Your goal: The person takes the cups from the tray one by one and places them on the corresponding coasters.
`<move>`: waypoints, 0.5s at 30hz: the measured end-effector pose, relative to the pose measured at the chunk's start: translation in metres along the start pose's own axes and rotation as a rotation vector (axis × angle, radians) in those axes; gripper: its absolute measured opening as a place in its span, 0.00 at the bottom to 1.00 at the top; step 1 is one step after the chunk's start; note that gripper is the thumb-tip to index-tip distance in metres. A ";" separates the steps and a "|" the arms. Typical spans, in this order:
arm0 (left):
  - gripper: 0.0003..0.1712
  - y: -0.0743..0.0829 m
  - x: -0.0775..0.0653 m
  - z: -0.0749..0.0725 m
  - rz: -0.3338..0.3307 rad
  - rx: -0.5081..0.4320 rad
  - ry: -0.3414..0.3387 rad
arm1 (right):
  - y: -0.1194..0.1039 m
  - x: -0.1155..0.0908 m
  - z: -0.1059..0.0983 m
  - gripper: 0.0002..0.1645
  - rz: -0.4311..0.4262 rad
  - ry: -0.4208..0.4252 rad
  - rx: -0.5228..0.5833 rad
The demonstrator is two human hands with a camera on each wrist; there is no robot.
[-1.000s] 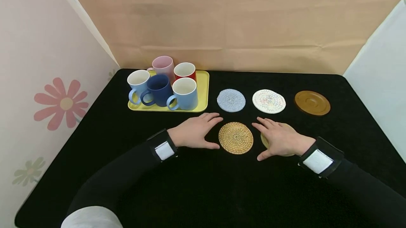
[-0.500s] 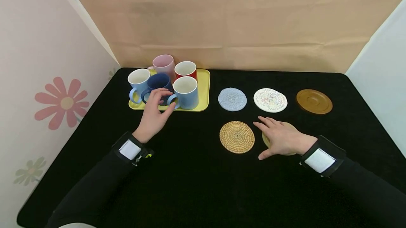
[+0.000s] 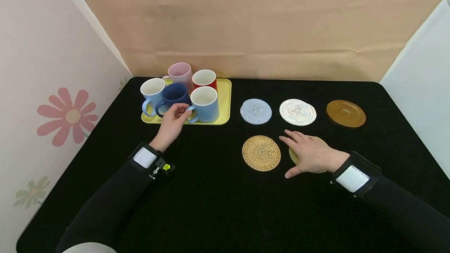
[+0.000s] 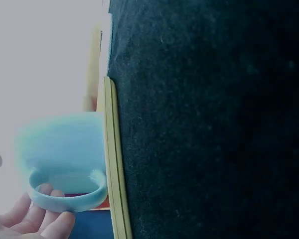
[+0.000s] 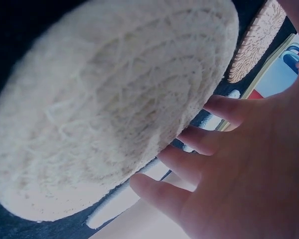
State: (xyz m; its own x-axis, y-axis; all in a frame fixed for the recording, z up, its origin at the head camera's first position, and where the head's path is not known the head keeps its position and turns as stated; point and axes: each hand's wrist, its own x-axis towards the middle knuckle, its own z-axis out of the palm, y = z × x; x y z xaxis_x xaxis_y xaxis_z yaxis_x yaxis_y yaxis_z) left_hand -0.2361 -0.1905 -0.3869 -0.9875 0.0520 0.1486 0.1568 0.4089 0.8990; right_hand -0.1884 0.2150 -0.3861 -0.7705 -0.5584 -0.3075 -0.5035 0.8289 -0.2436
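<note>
My left hand (image 3: 171, 122) pinches the handle of a light blue mug (image 3: 207, 109) at the front right of a yellow tray (image 3: 225, 106). In the left wrist view, fingertips show inside the mug handle (image 4: 72, 203), with the thumb (image 4: 61, 226) on its outer side. The mug stands upright on the tray. My right hand (image 3: 311, 153), fingers spread and fairly straight, hovers over a pale round coaster (image 3: 293, 157) that it mostly hides; the right wrist view shows this woven coaster (image 5: 114, 99) beyond the palm. A tan woven coaster (image 3: 261, 153) lies between the hands.
A dark blue mug (image 3: 175, 93), another light blue mug (image 3: 153, 88), a pink mug (image 3: 180, 72) and a red mug (image 3: 204, 78) crowd the tray. Along the back right lie a blue coaster (image 3: 256, 111), a white patterned coaster (image 3: 298, 112) and a brown wooden coaster (image 3: 346, 113).
My left hand has moved from beside the tan coaster leftward to the tray and taken hold of the light blue mug's handle. The right hand stays over its coaster.
</note>
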 end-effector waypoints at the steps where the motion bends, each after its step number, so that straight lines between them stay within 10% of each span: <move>1: 0.21 0.000 0.001 0.000 0.001 0.005 -0.006 | 0.000 0.000 0.000 0.68 0.000 0.000 -0.003; 15: 0.18 -0.003 0.012 0.001 -0.030 0.009 -0.068 | 0.001 0.001 0.001 0.68 0.001 -0.006 0.001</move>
State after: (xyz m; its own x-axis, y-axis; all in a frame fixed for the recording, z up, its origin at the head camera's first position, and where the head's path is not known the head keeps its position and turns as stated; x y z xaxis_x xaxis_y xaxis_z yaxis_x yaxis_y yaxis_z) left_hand -0.2485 -0.1903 -0.3885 -0.9905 0.1014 0.0928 0.1272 0.4193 0.8989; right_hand -0.1896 0.2156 -0.3875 -0.7689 -0.5574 -0.3131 -0.5020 0.8297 -0.2443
